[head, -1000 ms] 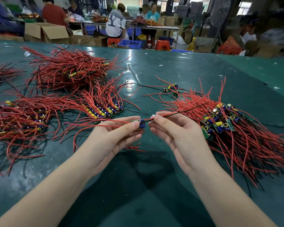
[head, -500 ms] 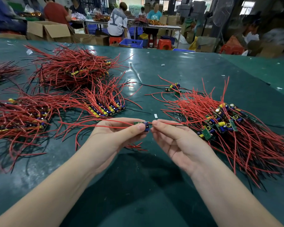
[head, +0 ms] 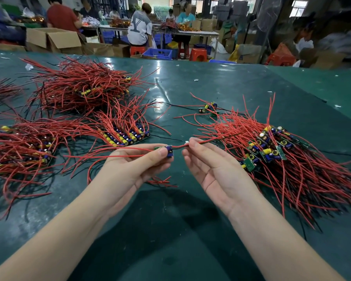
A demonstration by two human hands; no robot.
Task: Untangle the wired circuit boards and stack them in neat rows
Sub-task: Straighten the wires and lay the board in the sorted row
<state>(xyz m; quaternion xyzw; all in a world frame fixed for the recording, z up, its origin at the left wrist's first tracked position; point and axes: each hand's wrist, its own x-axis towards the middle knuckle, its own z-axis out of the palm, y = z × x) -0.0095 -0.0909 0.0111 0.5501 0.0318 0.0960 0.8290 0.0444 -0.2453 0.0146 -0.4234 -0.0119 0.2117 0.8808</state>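
My left hand (head: 134,165) is pinching the board (head: 166,150), my right hand (head: 209,169) is pinching its wire (head: 203,141) running rightward into the tangled pile (head: 292,159).

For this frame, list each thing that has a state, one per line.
Left hand: pinching the held circuit board.
Right hand: pinching the board's red wire.
Held circuit board: lifted off the table, clear of the piles.
Right pile: tangled, boards jumbled.
Row of boards: lined up neatly.
Far pile: heaped.
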